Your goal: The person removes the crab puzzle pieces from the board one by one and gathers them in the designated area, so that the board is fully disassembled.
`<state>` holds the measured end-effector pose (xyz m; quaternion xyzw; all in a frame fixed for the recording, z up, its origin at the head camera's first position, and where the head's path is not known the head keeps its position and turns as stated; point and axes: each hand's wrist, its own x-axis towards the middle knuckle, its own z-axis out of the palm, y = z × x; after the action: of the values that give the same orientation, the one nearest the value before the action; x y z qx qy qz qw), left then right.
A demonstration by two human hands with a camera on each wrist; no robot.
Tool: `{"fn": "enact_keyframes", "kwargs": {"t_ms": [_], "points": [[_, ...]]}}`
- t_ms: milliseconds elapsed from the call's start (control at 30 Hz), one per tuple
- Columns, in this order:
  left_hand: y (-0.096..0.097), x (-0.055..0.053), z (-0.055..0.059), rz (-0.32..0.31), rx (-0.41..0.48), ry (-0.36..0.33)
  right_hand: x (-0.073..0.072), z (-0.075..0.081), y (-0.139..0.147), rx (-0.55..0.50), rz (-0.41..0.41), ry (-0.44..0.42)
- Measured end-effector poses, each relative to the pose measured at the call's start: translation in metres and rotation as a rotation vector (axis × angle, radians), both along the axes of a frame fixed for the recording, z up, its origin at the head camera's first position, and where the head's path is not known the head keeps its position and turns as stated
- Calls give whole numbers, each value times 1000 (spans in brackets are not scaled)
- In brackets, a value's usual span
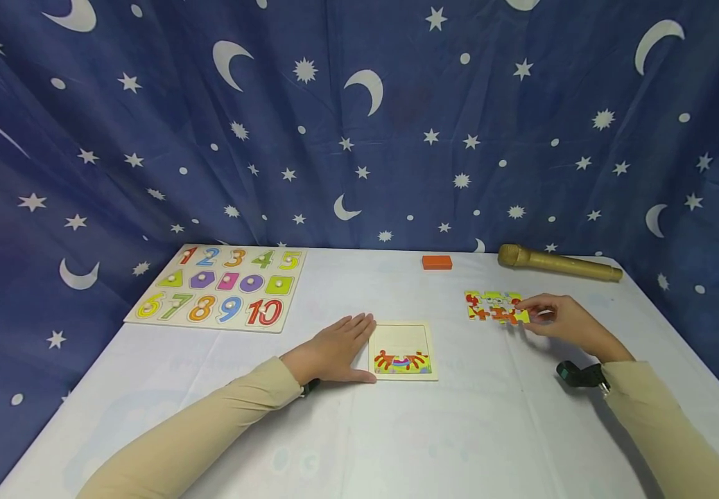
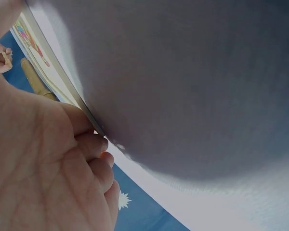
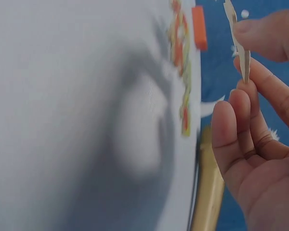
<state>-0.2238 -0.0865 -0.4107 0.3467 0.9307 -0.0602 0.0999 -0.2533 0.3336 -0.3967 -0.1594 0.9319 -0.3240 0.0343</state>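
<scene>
A square wooden puzzle board (image 1: 401, 333) lies on the table, its lower part filled with a picture in red, yellow and blue. Against its left edge rests my left hand (image 1: 337, 350), fingers fairly straight at the upper corner and thumb at the lower one; the left wrist view shows fingertips touching the board's edge (image 2: 62, 72). My right hand (image 1: 561, 322) pinches a thin wooden puzzle piece (image 3: 245, 57) between thumb and fingers, seen edge-on in the right wrist view. Just beside it lie several red and yellow puzzle pieces (image 1: 487, 308) in a cluster.
A number and shape peg board (image 1: 209, 288) lies at the far left. Along the back are an orange block (image 1: 437, 263) and a gold microphone (image 1: 559, 264). A blue curtain (image 1: 359, 138) with stars and moons hangs behind the white-covered table (image 1: 446, 443).
</scene>
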Motion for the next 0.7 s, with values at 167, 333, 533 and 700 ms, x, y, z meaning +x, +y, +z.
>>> {"fn": "enact_keyframes", "kwargs": {"t_ms": [167,333,533,700], "points": [[-1,0,0,6,-4,-4,-8,-4,9,26,-42,-22],[-1,-1,0,5,4,-7,-19,-13,18,52,-81,-74],[-1,-1,0,5,9,-7,-31,-21,24,52,-84,-110],[0,1,2,8,9,-13,-34,-18,20,62,-88,-123]]}}
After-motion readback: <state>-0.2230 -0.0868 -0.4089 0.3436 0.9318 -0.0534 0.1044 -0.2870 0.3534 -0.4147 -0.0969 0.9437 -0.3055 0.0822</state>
